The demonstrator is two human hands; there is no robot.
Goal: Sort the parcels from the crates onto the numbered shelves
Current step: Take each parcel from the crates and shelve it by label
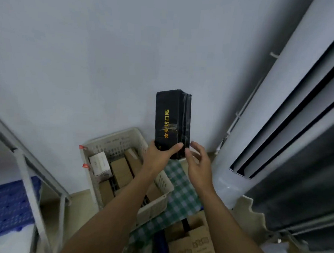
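One pale wall point(88, 63) filled the view, a metal shelf frame point(28, 166) at left, a tall air conditioner point(280, 113) at right. Below, a white crate point(110, 140) held brown boxes point(120, 170) and a white box point(100, 164). The left hand point(160, 155) gripped the upright black parcel point(172, 119) by its lower end, above the crate; the right hand point(198, 163), fingers spread, hovered just beside it.

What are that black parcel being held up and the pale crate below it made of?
The black parcel looks like a card box wrapped in clear tape or film: glossy streaks and wrinkles cross its black face, though the core is hidden. The crate looks like cream moulded plastic, matte, with rows of holes through its walls. The brown boxes inside look like plain cardboard.
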